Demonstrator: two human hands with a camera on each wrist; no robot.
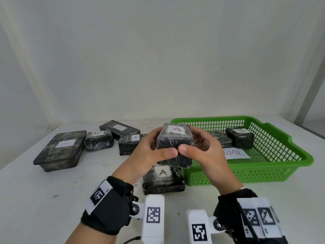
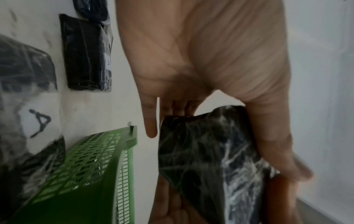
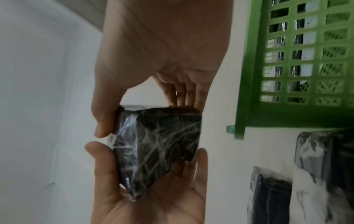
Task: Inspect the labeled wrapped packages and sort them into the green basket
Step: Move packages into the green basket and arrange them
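Observation:
Both hands hold one black wrapped package (image 1: 174, 141) up above the table, its white "A" label tilted toward me. My left hand (image 1: 151, 150) grips its left side, thumb on the near face; my right hand (image 1: 198, 148) grips its right side the same way. In the left wrist view the package (image 2: 206, 154) sits between thumb and fingers; in the right wrist view the package (image 3: 157, 148) is clamped between both hands. The green basket (image 1: 281, 166) stands to the right, holding two wrapped packages (image 1: 240, 138) and a paper sign (image 1: 235, 154).
Another "A" package (image 1: 163, 180) lies on the table right under my hands, beside the basket's near left corner. At the left lie a large flat "B" package (image 1: 61, 148) and three more labelled packages (image 1: 99, 140). A white wall closes the back.

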